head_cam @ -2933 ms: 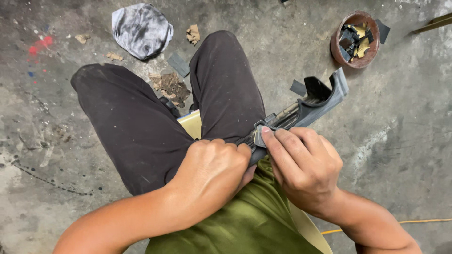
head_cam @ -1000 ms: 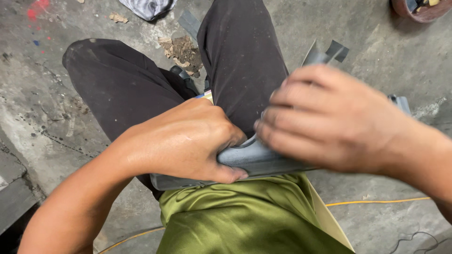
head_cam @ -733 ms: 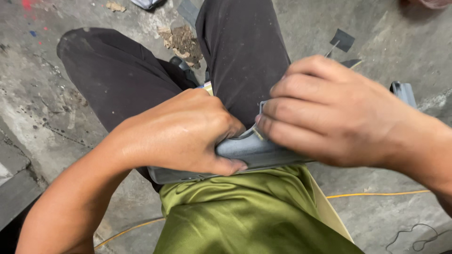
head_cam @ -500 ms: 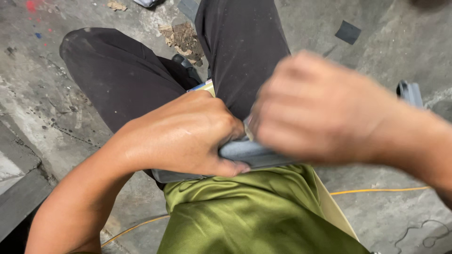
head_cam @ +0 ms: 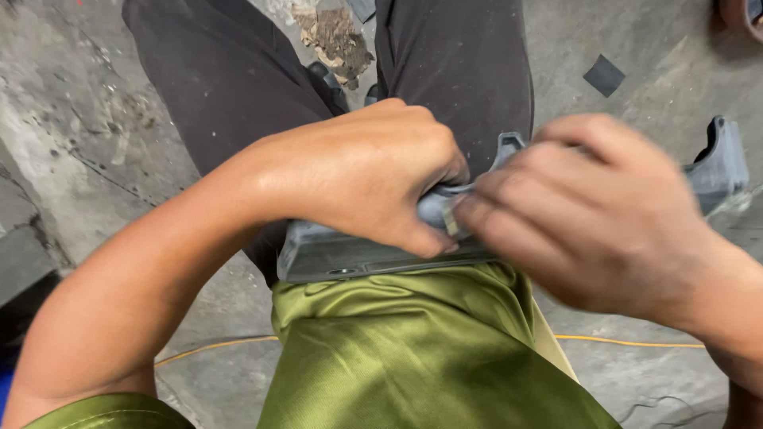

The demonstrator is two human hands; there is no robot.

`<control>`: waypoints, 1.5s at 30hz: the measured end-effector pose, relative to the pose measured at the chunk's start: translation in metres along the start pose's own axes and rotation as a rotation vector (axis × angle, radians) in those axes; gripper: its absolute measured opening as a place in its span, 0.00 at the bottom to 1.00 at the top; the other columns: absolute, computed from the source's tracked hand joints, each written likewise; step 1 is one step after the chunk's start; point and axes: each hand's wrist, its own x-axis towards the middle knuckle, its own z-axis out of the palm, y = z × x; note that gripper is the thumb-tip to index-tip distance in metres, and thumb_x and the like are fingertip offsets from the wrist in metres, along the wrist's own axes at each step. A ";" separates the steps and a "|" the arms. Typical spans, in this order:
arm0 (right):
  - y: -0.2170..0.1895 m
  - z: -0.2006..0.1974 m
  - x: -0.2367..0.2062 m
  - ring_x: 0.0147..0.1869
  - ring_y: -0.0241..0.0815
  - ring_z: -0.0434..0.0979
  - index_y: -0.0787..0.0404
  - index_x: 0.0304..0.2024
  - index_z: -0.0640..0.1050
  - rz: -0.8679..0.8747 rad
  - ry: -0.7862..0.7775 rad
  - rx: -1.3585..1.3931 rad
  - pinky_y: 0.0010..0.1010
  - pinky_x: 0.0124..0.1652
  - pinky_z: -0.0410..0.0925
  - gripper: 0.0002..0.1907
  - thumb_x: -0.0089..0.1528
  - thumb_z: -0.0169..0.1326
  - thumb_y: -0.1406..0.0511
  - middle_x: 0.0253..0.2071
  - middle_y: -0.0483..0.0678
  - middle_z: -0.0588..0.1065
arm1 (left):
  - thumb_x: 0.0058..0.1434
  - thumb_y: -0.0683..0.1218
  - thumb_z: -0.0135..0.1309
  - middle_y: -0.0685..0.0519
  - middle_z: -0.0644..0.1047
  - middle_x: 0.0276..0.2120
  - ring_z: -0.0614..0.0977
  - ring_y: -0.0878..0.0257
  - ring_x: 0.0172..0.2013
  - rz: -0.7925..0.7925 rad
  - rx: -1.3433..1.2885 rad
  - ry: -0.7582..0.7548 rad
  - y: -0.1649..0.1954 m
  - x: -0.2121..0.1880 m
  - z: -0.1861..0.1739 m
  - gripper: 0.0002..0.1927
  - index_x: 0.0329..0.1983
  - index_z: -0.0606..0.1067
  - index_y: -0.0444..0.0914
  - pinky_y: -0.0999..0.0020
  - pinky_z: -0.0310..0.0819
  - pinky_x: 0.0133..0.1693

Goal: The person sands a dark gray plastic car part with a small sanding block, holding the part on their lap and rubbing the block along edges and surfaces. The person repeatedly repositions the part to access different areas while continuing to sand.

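Head view, looking down on a seated person's lap. Grey part [head_cam: 350, 254]: long moulded plastic piece lying across the lap, over the black trousers [head_cam: 230, 87] and against the hem of the green shirt [head_cam: 413, 349]; its far end [head_cam: 719, 163] shows past the right wrist, curved up. Left hand [head_cam: 358, 179]: clenched over the part's middle, thumb pressed on its near edge. Right hand [head_cam: 588, 214]: blurred, fingers curled and pinching the part just beside the left thumb; what sits between its fingertips cannot be told. Floor [head_cam: 79, 159]: rough grey concrete. Yellow cord [head_cam: 628, 342]: runs along the floor under the right arm. Dark square scrap [head_cam: 604, 75]: on the floor, well apart from the hands. Brown debris [head_cam: 338, 40]: between the legs.
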 end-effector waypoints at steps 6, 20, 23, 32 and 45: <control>-0.014 0.003 0.019 0.36 0.46 0.78 0.63 0.36 0.82 0.076 0.071 -0.040 0.38 0.40 0.70 0.07 0.56 0.63 0.67 0.34 0.47 0.78 | 0.46 0.54 0.67 0.39 0.78 0.22 0.83 0.45 0.28 0.029 0.046 0.082 -0.004 -0.002 0.005 0.20 0.25 0.78 0.31 0.54 0.76 0.31; -0.021 -0.010 0.016 0.37 0.45 0.79 0.63 0.37 0.82 0.046 0.025 -0.054 0.39 0.39 0.70 0.10 0.52 0.64 0.69 0.34 0.48 0.78 | 0.45 0.55 0.68 0.40 0.79 0.24 0.84 0.46 0.30 -0.016 0.037 0.038 0.008 -0.012 -0.001 0.21 0.27 0.78 0.31 0.55 0.78 0.31; -0.024 -0.007 0.015 0.36 0.43 0.78 0.63 0.37 0.82 0.047 0.036 -0.109 0.36 0.38 0.69 0.10 0.53 0.63 0.69 0.34 0.48 0.78 | 0.46 0.55 0.67 0.41 0.79 0.24 0.84 0.47 0.30 -0.093 0.036 0.002 0.009 -0.012 -0.002 0.21 0.28 0.79 0.32 0.55 0.78 0.30; -0.026 -0.007 0.014 0.38 0.45 0.77 0.63 0.39 0.81 0.265 0.036 -0.043 0.37 0.37 0.67 0.09 0.57 0.64 0.69 0.38 0.47 0.78 | 0.46 0.53 0.67 0.39 0.79 0.24 0.84 0.44 0.31 0.026 0.049 0.061 0.007 -0.010 -0.002 0.19 0.28 0.80 0.33 0.54 0.77 0.33; 0.005 -0.038 -0.018 0.47 0.44 0.78 0.55 0.37 0.83 0.168 -0.022 -0.065 0.45 0.51 0.67 0.11 0.51 0.61 0.68 0.37 0.42 0.80 | 0.46 0.54 0.66 0.39 0.77 0.18 0.82 0.45 0.25 -0.032 0.004 -0.027 0.016 -0.021 -0.012 0.20 0.27 0.79 0.32 0.54 0.74 0.31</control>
